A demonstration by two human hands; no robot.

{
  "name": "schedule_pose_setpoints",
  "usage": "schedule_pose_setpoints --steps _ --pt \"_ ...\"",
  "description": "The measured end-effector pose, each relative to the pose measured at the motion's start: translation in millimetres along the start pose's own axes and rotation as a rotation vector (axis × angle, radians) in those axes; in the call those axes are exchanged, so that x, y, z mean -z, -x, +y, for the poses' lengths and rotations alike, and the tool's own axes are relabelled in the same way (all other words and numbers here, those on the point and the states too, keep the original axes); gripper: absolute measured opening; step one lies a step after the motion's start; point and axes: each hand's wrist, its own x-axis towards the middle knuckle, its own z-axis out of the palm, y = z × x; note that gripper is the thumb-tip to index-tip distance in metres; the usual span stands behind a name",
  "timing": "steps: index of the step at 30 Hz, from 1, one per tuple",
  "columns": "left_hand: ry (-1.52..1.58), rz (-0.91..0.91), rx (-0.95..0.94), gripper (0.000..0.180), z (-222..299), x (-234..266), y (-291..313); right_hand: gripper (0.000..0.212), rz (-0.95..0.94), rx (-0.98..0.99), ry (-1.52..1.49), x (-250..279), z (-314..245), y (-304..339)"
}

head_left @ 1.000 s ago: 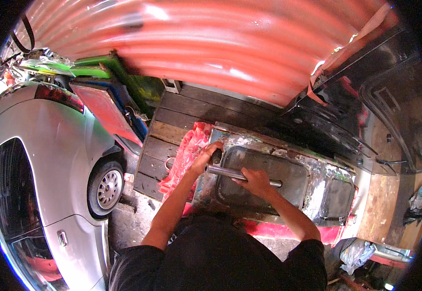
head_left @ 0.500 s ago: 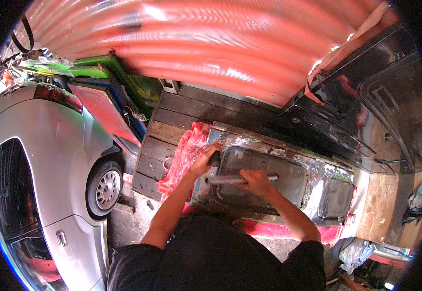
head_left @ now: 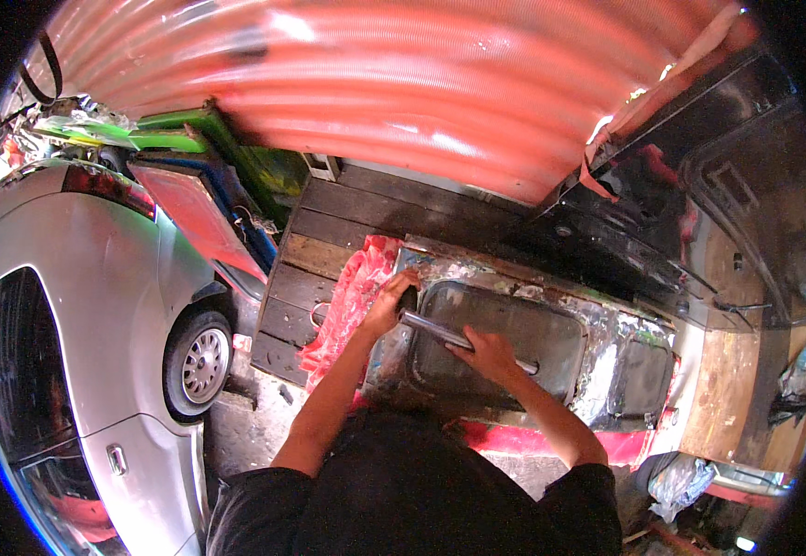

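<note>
A worn metal vehicle panel (head_left: 505, 324) with rounded recesses lies in front of me, patchy with paint. At its left end my left hand (head_left: 390, 304) is closed around a dark, blocky tool (head_left: 408, 298). My right hand (head_left: 484, 356) grips a silver metal bar (head_left: 438, 329) along its length, above the large recess. The bar slants, its left end up by the dark tool; whether the two touch I cannot tell. Its other end comes out past my right hand. Crumpled red cloth (head_left: 352, 287) lies beside the panel's left end, next to my left wrist.
Dark wooden planks (head_left: 315, 222) extend under and behind the panel. A silver car (head_left: 97, 241) stands close on the left, with leaning coloured panels (head_left: 203, 213) beyond it. Red corrugated sheeting (head_left: 375, 83) forms the back. A large black vehicle panel (head_left: 662, 204) leans at right.
The metal bar has tilted from nearly level to slanting, its left end rising toward the dark tool. My right hand has shifted slightly down and right; my left hand stays about where it was.
</note>
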Motion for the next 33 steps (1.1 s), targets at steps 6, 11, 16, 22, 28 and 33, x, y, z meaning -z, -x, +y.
schedule_pose_setpoints --steps 6,11,16,22,28,33 --pt "0.193 -0.082 0.126 0.041 -16.9 -3.3 -0.8 0.05 0.075 0.093 -0.014 0.6 -1.6 0.3" --pt "0.076 -0.049 -0.013 0.035 0.9 -7.1 2.6 0.048 0.052 0.077 -0.09 -1.5 -1.8 3.0" --pt "-0.026 -0.007 0.053 0.044 14.2 -10.3 -4.7 0.047 -0.004 0.019 -0.11 -1.0 2.3 6.8" --pt "0.0 0.034 0.132 0.052 2.6 -15.4 -9.8 0.044 0.094 0.076 -0.127 2.1 5.2 2.4" --pt "0.151 0.014 0.351 0.047 13.5 -10.3 -23.2 0.038 0.231 0.239 -0.062 -1.5 19.0 -14.7" --pt "0.037 0.065 0.096 0.043 23.2 -5.9 -32.3 0.04 0.296 0.183 -0.055 4.3 10.1 -19.6"
